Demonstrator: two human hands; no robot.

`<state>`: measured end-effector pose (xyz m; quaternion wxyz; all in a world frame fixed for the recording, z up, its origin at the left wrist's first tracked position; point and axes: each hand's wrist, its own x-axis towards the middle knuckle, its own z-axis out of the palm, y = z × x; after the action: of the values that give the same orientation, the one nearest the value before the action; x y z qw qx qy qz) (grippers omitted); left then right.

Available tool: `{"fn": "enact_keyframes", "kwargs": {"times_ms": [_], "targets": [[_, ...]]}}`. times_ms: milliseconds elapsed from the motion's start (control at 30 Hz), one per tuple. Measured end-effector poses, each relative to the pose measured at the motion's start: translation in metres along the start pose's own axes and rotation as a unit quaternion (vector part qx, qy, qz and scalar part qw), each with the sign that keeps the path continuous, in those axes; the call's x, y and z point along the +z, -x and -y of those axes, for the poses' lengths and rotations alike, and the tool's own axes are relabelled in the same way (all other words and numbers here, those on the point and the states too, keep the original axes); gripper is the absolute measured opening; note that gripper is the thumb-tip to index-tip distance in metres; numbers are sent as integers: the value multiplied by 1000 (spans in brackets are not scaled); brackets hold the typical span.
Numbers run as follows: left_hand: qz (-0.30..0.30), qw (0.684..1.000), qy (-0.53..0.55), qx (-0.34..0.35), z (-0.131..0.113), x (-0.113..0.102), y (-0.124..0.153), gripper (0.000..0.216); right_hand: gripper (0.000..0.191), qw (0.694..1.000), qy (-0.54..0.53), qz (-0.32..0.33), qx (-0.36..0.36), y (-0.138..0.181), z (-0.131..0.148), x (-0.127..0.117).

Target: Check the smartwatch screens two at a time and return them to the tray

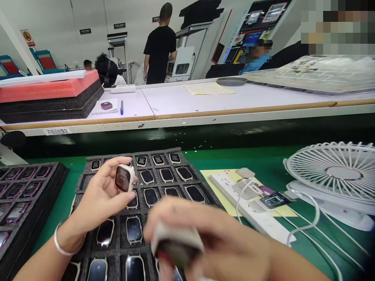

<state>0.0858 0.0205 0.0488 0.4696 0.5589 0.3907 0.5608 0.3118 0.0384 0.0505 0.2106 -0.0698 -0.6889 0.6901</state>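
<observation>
Between the thumb and fingers of my left hand (101, 195) is a smartwatch body (123, 178) without a strap, pale-cased, its dark screen showing some red. My right hand (216, 230), smeared by motion, grips a second pale watch body (177, 246) whose dark face points toward me. Both hands are above a black foam tray (117, 218) divided into square compartments. Watch bodies such as this one (134, 229) lie in many of them, screens up. The right hand and forearm hide the tray's lower right part.
Left is another foam tray (49, 195) of purple-rimmed watches. On the right lie a power strip (272, 224) with cables and a white fan (336, 175). Behind, a shelf (170, 105) carries pink foam (58, 88), a pen (122, 107) and plastic trays (322, 76). People are beyond it.
</observation>
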Motion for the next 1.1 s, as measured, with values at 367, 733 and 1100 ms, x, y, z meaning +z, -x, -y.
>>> {"fn": "enact_keyframes", "kwargs": {"times_ms": [367, 733, 1100], "targets": [[-96, 988, -5, -122, 62, -5, -27, 56, 23, 897, -318, -297, 75, -67, -77, -59], [-146, 940, 217, -221, 49, -9, -31, 45, 20, 902, -296, -305, 76, -64, -77, -71], [-103, 953, 191, -212, 52, -8, -27, 49, 23, 916, -258, -294, 86, -63, -79, -67]]}}
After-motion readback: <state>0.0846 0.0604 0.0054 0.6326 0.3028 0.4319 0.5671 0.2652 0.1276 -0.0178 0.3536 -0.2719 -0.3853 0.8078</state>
